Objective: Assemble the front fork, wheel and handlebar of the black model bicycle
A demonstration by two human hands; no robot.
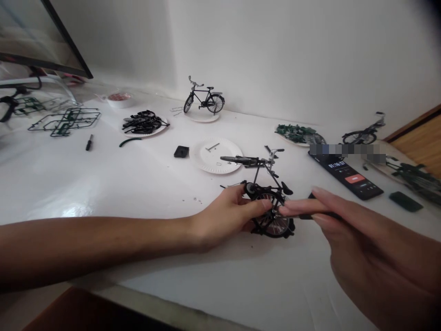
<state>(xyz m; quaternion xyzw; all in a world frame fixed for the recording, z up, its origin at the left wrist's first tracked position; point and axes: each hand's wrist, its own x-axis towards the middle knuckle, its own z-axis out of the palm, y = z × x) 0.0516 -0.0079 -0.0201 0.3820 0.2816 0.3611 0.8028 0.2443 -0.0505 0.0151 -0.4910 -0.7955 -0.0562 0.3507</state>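
Observation:
My left hand [222, 214] is closed around the wheel area of a small black model bicycle [274, 230]. The bicycle lies tilted above the white table, its silver handlebar pointing away and its saddle to the right. My right hand [372, 248] pinches a slim dark tool [305, 216] whose exact kind is unclear. Its fingertips meet the wheel's hub near my left thumb, and they hide part of the tool. Just beyond the front wheel sits a white paper plate [237, 164] holding a few small grey parts.
A finished model bicycle [206, 99] stands at the back, another [361, 135] at the right. Plates carry black parts [144, 123] and green parts [294, 133]. A phone [347, 177], a small screwdriver [89, 143], green sprues [65, 122] and a monitor [37, 37] are around.

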